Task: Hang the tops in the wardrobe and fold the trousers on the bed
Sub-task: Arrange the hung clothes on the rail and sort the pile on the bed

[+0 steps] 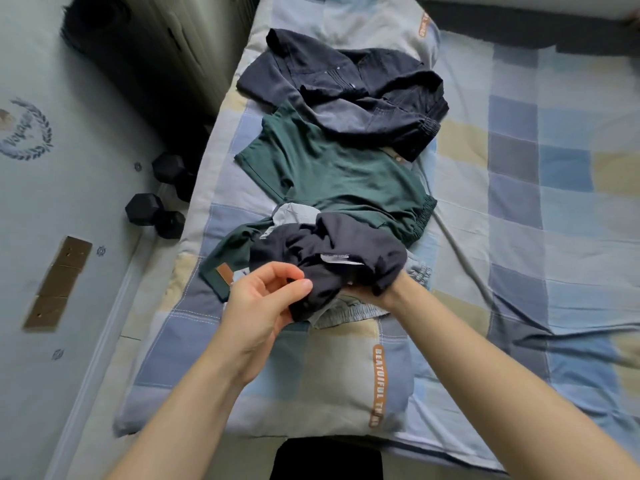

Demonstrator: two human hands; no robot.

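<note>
A dark navy garment (329, 261) is bunched near the bed's (554, 202) left edge. The left hand (258, 303) pinches its lower edge between thumb and fingers (301, 284); the right hand (377, 292) is buried beneath it, its fingers hidden, grip unclear.

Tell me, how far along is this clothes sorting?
Hardly started, by the look of it. Nothing on the bed looks folded: the green garment and the dark pile behind it lie rumpled. In hand: the left hand pinches a dark grey garment, while the right hand is tucked beneath it. No wardrobe is in view, so whether any tops are hung cannot be told.
</note>
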